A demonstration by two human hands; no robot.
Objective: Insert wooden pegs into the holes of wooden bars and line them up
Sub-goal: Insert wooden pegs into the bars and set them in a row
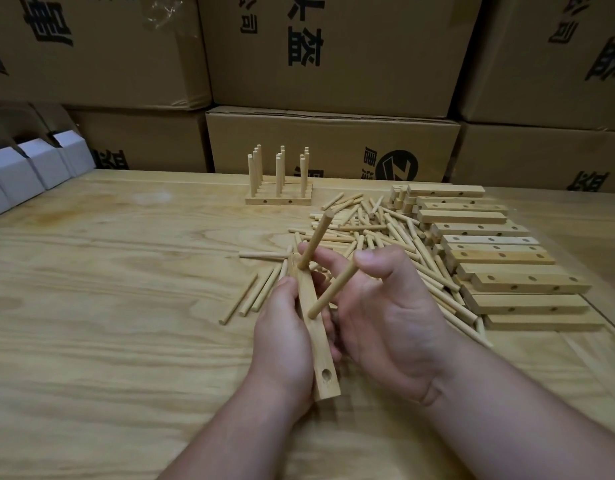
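Inspection of work in hand. My left hand [282, 327] grips the bar [314, 327], fingers curled round its edge, holding it above the desk [108, 271] with its long axis running away from me. One peg [316, 239] stands seated in the bar's far hole. My right hand [385, 306] pinches a second peg [333, 289] between thumb and fingers, its tip at the bar's middle hole; I judge it partly entered, not yet driven home. The near hole [326, 375] of the bar is open.

Completed: beyond the bar, at the far side of the desk, a row of finished bars [278, 197] lies side by side, each with upright pegs, lined up.

Outstanding: to the right of the bar, a loose heap of pegs [375, 230] covers the desk, and further right a pile of unfilled bars [489, 254] waits. By my estimate the finished share is small and most of the job remains.
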